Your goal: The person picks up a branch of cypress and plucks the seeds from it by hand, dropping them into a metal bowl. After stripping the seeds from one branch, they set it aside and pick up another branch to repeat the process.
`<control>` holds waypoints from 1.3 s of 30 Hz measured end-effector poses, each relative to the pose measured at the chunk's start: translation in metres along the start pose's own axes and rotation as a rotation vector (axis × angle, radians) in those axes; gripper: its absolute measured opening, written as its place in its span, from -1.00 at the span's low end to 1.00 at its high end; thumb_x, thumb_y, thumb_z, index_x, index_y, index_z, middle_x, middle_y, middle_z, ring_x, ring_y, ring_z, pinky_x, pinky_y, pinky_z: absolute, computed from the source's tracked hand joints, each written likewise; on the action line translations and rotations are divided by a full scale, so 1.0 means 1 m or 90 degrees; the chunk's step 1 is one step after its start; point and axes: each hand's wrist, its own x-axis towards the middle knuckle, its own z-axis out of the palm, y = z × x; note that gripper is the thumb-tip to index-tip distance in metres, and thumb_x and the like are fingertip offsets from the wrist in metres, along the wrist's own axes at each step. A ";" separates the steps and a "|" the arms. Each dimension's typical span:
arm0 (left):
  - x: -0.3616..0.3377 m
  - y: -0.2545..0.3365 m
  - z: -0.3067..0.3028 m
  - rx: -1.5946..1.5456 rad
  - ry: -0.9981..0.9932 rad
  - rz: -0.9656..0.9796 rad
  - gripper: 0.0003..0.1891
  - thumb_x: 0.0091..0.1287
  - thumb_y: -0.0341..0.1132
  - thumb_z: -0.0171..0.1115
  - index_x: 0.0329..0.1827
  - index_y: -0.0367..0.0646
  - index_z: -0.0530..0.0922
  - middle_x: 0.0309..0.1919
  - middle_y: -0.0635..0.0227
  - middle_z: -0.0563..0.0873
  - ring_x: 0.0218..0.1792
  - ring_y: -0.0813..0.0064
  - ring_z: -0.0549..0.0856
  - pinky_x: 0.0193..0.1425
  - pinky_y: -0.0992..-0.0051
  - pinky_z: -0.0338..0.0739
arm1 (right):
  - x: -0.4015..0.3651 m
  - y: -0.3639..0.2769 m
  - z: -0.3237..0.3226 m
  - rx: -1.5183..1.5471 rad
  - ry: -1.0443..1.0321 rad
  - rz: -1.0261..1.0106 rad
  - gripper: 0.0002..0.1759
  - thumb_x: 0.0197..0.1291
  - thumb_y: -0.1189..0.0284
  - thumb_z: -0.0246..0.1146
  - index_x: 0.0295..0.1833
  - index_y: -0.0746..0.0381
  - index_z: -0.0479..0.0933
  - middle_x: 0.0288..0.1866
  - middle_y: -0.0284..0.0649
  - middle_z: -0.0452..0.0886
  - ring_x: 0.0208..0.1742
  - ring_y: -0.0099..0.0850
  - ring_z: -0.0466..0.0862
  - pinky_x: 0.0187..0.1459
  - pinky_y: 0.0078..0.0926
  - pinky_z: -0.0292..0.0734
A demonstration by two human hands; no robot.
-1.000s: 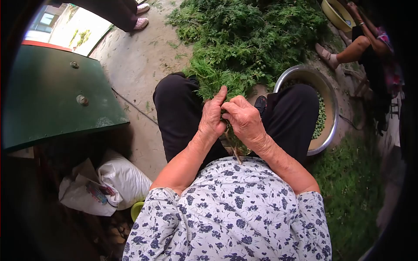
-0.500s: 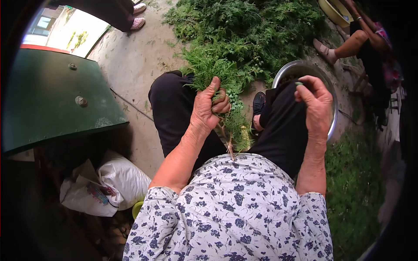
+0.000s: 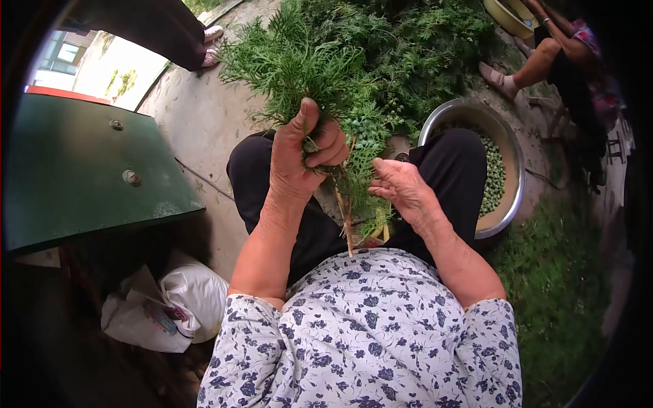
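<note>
My left hand (image 3: 304,144) is closed round a leafy evergreen branch (image 3: 292,71), thumb uppermost. The feathery green sprays fan out above the fist, and bare brown stems (image 3: 345,221) hang below it toward my shirt. Close beside the lower sprays is my right hand (image 3: 406,192), its fingers loosely bent and apart, fingertips right at the foliage. Beyond my right knee stands a wide metal basin (image 3: 520,183), partly hidden by the leg. Small round green cones (image 3: 494,178) lie in it.
A large heap of cut evergreen branches (image 3: 422,54) covers the ground ahead. Another person's leg (image 3: 537,68) and a yellow basin (image 3: 507,19) are at upper right. A green metal panel (image 3: 95,173) and a white sack (image 3: 197,296) stand left. Someone's shoes (image 3: 211,47) show at upper left.
My right hand has moved left from over the metal basin to the branch, and the small green piece no longer shows in its fingers. My left hand has raised the branch slightly leftward.
</note>
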 end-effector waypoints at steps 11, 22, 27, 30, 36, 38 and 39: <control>-0.010 0.008 0.001 0.080 -0.050 0.084 -0.42 0.36 0.12 -0.07 -0.75 -0.07 0.26 -0.81 0.47 0.26 -0.77 0.60 0.17 -0.56 0.55 0.05 | 0.047 0.003 0.043 0.193 -0.040 -0.013 -0.81 0.22 0.54 0.14 -0.13 0.46 0.48 -0.27 -0.12 0.59 -0.35 -0.35 0.65 -0.24 -0.47 0.62; 0.004 0.040 -0.025 -0.097 0.343 0.148 -0.87 0.23 -0.43 0.19 -0.23 -0.32 0.53 -0.33 0.23 0.65 -0.29 0.36 0.65 -0.13 0.36 0.58 | 0.080 -0.054 0.069 -0.024 0.025 -0.272 -0.77 0.17 0.57 0.20 -0.05 0.33 0.44 -0.29 -0.20 0.57 -0.36 -0.38 0.64 -0.43 -0.44 0.61; 0.044 0.066 -0.040 -0.066 0.396 0.125 -0.90 0.15 -0.52 0.20 -0.28 -0.29 0.53 -0.35 0.26 0.67 -0.28 0.35 0.67 -0.08 0.34 0.60 | 0.129 -0.074 0.059 -0.903 0.110 -0.679 -0.51 -0.03 0.66 0.21 0.08 0.09 0.48 0.01 -0.20 0.58 -0.04 -0.23 0.54 -0.02 -0.31 0.46; 0.061 0.081 -0.061 -0.069 0.397 0.163 -0.91 0.19 -0.49 0.17 -0.26 -0.23 0.53 -0.35 0.28 0.67 -0.30 0.34 0.67 -0.12 0.31 0.57 | 0.157 -0.087 0.066 -0.724 0.138 -0.674 -0.63 0.11 0.61 0.15 0.08 0.21 0.46 -0.12 -0.18 0.60 -0.25 -0.35 0.62 -0.26 -0.42 0.56; 0.081 0.100 -0.096 -0.037 0.427 0.143 -0.92 0.23 -0.42 0.15 -0.26 -0.20 0.54 -0.36 0.31 0.66 -0.30 0.37 0.66 -0.14 0.23 0.53 | 0.202 -0.118 0.067 -0.051 0.162 -0.238 -0.83 0.21 0.51 0.19 -0.09 0.26 0.54 -0.24 -0.24 0.62 -0.32 -0.43 0.62 -0.39 -0.52 0.56; 0.087 0.102 -0.103 -0.020 0.444 0.125 -0.93 0.23 -0.43 0.15 -0.27 -0.20 0.54 -0.37 0.31 0.67 -0.30 0.37 0.66 -0.14 0.23 0.54 | 0.203 -0.127 0.069 -0.044 0.187 -0.224 -0.84 0.19 0.49 0.23 -0.12 0.24 0.57 -0.22 -0.30 0.63 -0.31 -0.53 0.56 -0.36 -0.57 0.47; 0.091 0.101 -0.107 0.000 0.455 0.106 -0.94 0.22 -0.44 0.15 -0.28 -0.21 0.54 -0.38 0.30 0.67 -0.30 0.37 0.66 -0.13 0.22 0.54 | 0.203 -0.127 0.070 -0.046 0.193 -0.214 -0.84 0.19 0.49 0.23 -0.12 0.24 0.57 -0.22 -0.30 0.63 -0.31 -0.53 0.56 -0.36 -0.57 0.47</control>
